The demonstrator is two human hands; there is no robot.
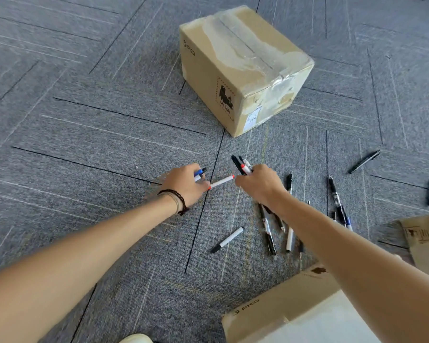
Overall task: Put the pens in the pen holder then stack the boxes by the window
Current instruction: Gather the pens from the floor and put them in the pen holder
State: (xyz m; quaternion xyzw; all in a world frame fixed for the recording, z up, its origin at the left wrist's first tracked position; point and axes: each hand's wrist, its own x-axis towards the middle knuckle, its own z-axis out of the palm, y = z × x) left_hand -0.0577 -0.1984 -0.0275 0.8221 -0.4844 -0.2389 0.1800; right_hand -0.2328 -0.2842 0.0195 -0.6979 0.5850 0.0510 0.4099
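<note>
Pens, white-barrelled markers and black ballpoints (268, 229), are lying scattered on the grey carpet floor (84, 144). The left hand (183, 184) is closing its grip on a red-capped white marker (222, 181); the right hand (258, 184) is clutching a bundle of pens (242, 164). Gathering is under way; next comes collecting the remainder. No holder is visible.

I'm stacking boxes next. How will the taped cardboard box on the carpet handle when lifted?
The taped cardboard box probably stays rigid: flaps sealed, corners square. Its glossy tape may be slippery, so grip the sides. Weight can't be judged.
</note>
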